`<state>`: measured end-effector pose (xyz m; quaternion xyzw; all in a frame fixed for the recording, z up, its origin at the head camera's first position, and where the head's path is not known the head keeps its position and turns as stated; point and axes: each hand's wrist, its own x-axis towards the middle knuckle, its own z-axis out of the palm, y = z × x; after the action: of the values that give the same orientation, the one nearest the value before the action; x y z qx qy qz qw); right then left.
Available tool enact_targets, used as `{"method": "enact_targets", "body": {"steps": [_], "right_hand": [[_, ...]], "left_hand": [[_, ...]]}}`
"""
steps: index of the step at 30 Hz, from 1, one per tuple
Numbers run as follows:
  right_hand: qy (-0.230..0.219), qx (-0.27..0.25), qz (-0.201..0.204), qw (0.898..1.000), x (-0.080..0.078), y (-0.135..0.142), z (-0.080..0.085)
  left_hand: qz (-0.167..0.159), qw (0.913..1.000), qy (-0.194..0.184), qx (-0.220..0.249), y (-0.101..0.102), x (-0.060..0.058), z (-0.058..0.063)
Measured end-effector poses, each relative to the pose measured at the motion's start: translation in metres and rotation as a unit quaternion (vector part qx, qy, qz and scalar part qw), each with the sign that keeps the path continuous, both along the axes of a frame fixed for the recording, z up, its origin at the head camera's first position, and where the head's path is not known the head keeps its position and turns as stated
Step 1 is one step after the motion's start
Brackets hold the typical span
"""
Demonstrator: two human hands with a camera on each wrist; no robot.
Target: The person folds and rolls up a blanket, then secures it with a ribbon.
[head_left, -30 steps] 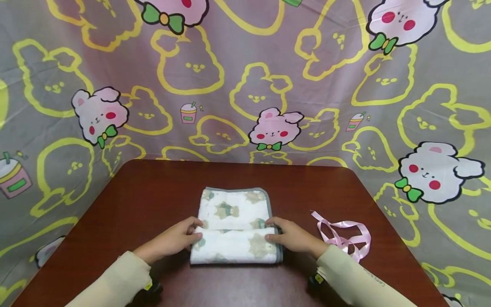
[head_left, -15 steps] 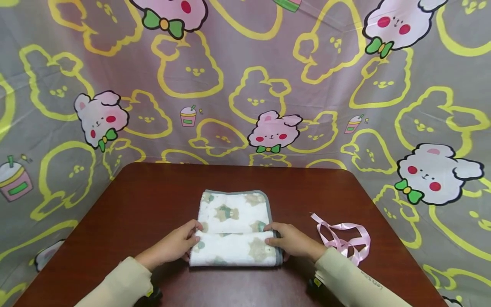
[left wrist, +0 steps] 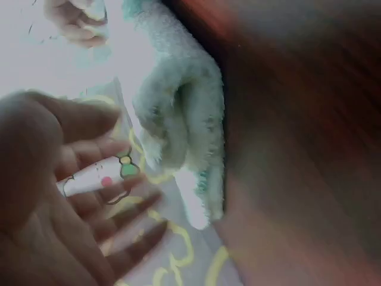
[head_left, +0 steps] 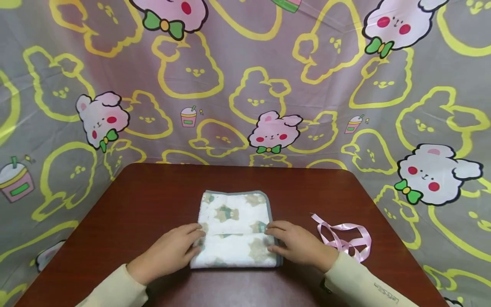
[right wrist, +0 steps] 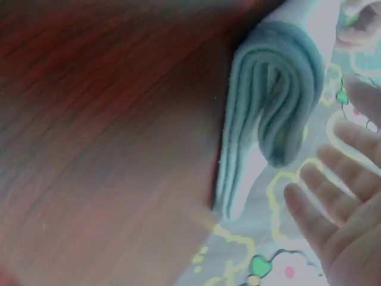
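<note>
Past everything within my reach hangs the backdrop, cartoon-printed, the biggest thing in sight; below it comes the table, dark red-brown, spreading out to either side of my grip. And here's the towel, lying right between my two palms, its near part doubled over toward the far part, so that one edge of the fold runs straight across from one palm to the other. My left hand is at its left side, my right hand at its right, and look, both are released: fingers loosely extended, nothing pinched, nothing carried. From above, the fingertips overlap the side edges; whether they actually graze the cloth, I can't tell. Out beyond my right hand lies the ribbon, pink and loosely looped, no finger on it. Smallest of all, just inside my right fingers, the grey trim traces the layers curling round at the near end, a plump bend to my eye. To do this well, I'd say: press both sides evenly, flatten that springy bend, and keep the trim lined up, layer over layer.
</note>
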<state>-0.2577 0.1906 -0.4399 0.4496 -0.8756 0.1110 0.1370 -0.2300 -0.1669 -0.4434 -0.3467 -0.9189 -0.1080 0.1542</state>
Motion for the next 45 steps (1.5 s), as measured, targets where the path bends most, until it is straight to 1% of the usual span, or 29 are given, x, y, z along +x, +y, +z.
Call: {"method": "enact_targets", "body": {"steps": [2, 4, 5, 7, 9, 12, 16, 18, 23, 25, 29, 31, 33, 39, 45], "right_hand": [[0.022, 0.026, 0.036, 0.999, 0.006, -0.001, 0.002], [0.024, 0.055, 0.064, 0.996, 0.012, -0.003, 0.002], [0.018, 0.068, 0.072, 0.995, 0.014, -0.004, 0.001], [0.005, 0.092, 0.077, 0.993, 0.018, -0.006, 0.0], [-0.007, 0.11, 0.07, 0.992, 0.02, -0.007, -0.002], [-0.015, 0.124, 0.056, 0.991, 0.02, -0.007, -0.006], [-0.008, 0.128, 0.051, 0.99, 0.015, -0.006, -0.014], [0.003, 0.125, 0.052, 0.991, 0.013, -0.006, -0.017], [0.024, 0.119, 0.039, 0.992, 0.01, -0.008, -0.018], [0.023, 0.122, 0.03, 0.992, 0.011, -0.01, -0.017], [0.02, 0.133, 0.013, 0.991, 0.012, -0.013, -0.015], [0.016, 0.128, 0.004, 0.992, 0.012, -0.013, -0.013], [0.009, 0.117, -0.005, 0.993, 0.012, -0.014, -0.01], [-0.028, 0.081, -0.012, 0.996, 0.011, -0.01, -0.005], [-0.065, 0.052, -0.012, 0.996, 0.007, -0.004, 0.001]], "left_hand": [[-0.057, 0.9978, 0.027, -0.02, 0.003, 0.006, 0.001], [-0.097, 0.9937, 0.035, -0.045, 0.006, 0.013, 0.0], [-0.109, 0.9918, 0.035, -0.057, 0.007, 0.016, -0.001], [-0.115, 0.9895, 0.03, -0.082, 0.009, 0.02, -0.004], [-0.108, 0.9888, 0.021, -0.101, 0.009, 0.022, -0.007], [-0.092, 0.989, 0.012, -0.114, 0.009, 0.021, -0.011], [-0.077, 0.9902, 0.012, -0.116, 0.008, 0.015, -0.016], [-0.068, 0.9908, 0.017, -0.116, 0.008, 0.013, -0.018], [-0.037, 0.994, 0.028, -0.099, 0.012, 0.01, -0.02], [-0.029, 0.9952, 0.032, -0.088, 0.014, 0.009, -0.021], [-0.031, 0.996, 0.052, -0.066, 0.017, 0.005, -0.021], [-0.033, 0.9962, 0.06, -0.054, 0.017, 0.004, -0.02], [-0.031, 0.9967, 0.061, -0.045, 0.016, 0.003, -0.018], [-0.03, 0.9991, 0.026, -0.018, 0.01, 0.004, -0.012], [-0.026, 0.9988, -0.011, 0.039, 0.006, 0.003, -0.004]]}}
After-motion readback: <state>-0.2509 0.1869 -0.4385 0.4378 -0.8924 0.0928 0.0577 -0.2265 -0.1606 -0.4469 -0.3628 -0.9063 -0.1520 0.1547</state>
